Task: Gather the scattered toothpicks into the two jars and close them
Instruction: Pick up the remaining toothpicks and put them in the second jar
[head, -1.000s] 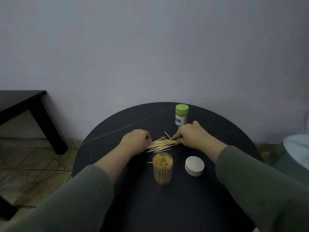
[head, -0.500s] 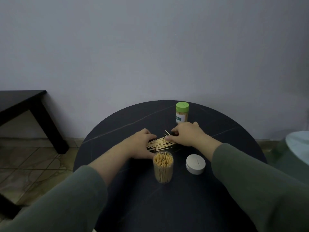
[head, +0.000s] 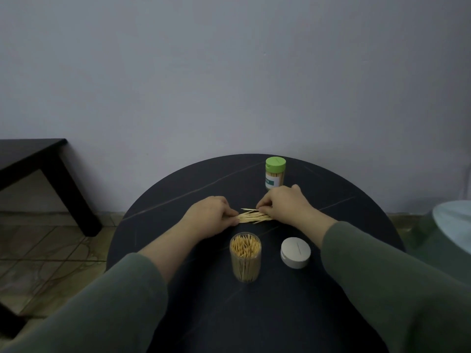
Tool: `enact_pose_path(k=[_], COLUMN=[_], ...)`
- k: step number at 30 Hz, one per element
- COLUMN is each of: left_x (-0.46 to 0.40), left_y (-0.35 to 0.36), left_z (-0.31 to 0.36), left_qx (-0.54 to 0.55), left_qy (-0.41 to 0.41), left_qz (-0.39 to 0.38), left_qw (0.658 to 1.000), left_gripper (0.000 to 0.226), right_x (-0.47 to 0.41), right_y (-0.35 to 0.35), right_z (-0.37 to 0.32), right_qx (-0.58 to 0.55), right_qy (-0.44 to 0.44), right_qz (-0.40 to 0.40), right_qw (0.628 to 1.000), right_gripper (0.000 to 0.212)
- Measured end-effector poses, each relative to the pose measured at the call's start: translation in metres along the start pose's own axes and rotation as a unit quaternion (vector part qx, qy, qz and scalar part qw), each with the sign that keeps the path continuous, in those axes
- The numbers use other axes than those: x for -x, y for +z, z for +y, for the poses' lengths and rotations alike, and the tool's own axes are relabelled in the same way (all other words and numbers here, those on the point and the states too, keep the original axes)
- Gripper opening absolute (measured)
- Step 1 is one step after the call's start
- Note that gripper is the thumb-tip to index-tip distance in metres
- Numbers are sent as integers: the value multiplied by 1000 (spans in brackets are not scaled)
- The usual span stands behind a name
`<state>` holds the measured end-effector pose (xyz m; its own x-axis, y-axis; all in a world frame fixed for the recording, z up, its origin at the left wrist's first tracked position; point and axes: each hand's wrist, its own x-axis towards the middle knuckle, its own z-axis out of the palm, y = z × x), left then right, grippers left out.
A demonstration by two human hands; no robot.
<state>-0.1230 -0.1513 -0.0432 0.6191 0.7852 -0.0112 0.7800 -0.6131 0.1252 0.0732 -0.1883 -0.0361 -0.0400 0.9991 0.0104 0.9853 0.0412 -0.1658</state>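
Observation:
A small pile of loose toothpicks (head: 252, 216) lies on the round dark table (head: 356, 220) between my hands. My left hand (head: 210, 216) pinches the pile's left end with curled fingers. My right hand (head: 281, 203) pinches its right end. Just in front of the pile stands a clear jar (head: 245, 257), uncovered and nearly full of upright toothpicks. Its white lid (head: 295, 252) lies flat on the table to the jar's right. A second jar with a green lid (head: 274, 174) stands closed behind my right hand.
A dark side table (head: 38, 159) stands at the left by the wall, over a tiled floor. A pale round surface (head: 456, 222) shows at the right edge. A plain wall rises right behind the table.
Both hands have drawn closer together, pushing the spread toothpicks into a tighter bundle. The view has shifted slightly.

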Motion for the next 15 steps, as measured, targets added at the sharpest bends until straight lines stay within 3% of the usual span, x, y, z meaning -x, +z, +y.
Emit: enact_pose_path(k=[7, 12, 15], left_x=[2, 3, 4], left_y=[2, 2, 3], left_z=[4, 5, 7], left_qx=[-33, -49, -54], left_qy=[35, 41, 44], left_qz=[16, 12, 12], left_qw=[999, 998, 997], left_gripper=[38, 43, 43], right_x=[7, 12, 13], right_y=[-6, -12, -12], right_z=[11, 12, 15], right_qx=[5, 62, 69], right_qy=[-34, -64, -63], right_qz=[-15, -72, -79], right_qw=[999, 993, 993], right_gripper=[26, 62, 64])
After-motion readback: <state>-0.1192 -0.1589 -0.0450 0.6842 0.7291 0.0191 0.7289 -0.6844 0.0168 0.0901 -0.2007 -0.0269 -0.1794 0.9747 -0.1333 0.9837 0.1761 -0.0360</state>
